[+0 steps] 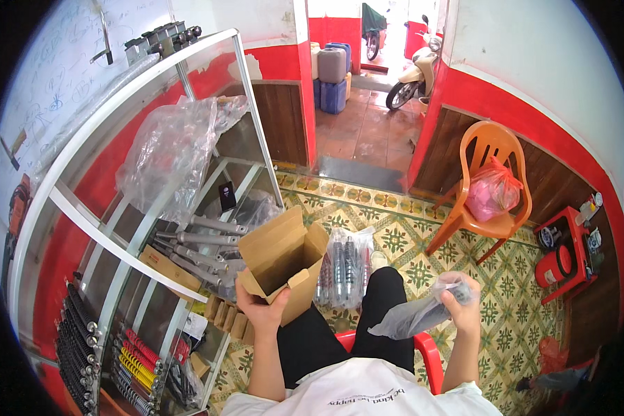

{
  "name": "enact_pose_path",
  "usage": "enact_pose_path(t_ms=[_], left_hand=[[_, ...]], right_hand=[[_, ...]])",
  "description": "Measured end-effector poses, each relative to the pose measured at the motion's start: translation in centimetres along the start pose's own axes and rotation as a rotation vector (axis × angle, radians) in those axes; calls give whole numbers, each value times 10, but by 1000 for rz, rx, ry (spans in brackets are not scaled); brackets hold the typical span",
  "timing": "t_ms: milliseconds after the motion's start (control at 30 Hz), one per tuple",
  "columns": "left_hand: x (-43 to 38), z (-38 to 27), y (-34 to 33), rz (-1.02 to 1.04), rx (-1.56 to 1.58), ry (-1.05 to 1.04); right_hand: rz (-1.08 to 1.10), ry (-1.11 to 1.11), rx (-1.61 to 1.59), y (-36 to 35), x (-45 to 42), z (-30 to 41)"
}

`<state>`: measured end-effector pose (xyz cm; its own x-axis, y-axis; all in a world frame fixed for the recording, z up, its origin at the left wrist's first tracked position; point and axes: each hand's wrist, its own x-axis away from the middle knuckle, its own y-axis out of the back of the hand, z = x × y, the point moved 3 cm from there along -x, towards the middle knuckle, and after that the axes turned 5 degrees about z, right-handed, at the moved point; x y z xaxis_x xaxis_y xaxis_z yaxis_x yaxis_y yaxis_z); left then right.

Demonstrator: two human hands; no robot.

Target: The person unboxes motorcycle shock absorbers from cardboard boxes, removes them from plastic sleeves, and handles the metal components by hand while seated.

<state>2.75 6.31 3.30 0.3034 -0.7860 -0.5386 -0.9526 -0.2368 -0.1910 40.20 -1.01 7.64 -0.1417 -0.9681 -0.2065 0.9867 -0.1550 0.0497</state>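
My left hand (262, 307) grips the lower near edge of a tall cardboard box (296, 291), fingers on its left side and thumb at the front. The box is tilted and its top flaps stand up; the inside that I can see looks dark. On the right, my right hand (463, 301) is closed around the end of a clear plastic bag (416, 311) with a long dark part inside, too veiled to name exactly. On the tiled floor beyond my knees, several shock absorbers (345, 270) lie in plastic wrap.
At left stands a glass-shelved rack (158, 281) with metal fork tubes (208, 238), a phone (228, 195) and coil-spring shock absorbers (138, 369). An orange plastic chair (494, 223) holds a pink bag (491, 192). A red side table (572, 223) is at right. A scooter (418, 73) stands past the doorway.
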Motion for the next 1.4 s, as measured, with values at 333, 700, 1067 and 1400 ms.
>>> enact_pose_path(t_ms=[333,700,1067,1400], left_hand=[[0,0,-1,-16,-27,9],[1,12,-26,233,-241,-6],[-2,11,-45,339,-271,12],[10,16,-41,567,-180,117]], right_hand=[[91,11,-1,-3,-14,-11],[-145,232,-132,6,-17,34],[7,916,-758,97,-34,193],[465,710,-846,32,-96,207]])
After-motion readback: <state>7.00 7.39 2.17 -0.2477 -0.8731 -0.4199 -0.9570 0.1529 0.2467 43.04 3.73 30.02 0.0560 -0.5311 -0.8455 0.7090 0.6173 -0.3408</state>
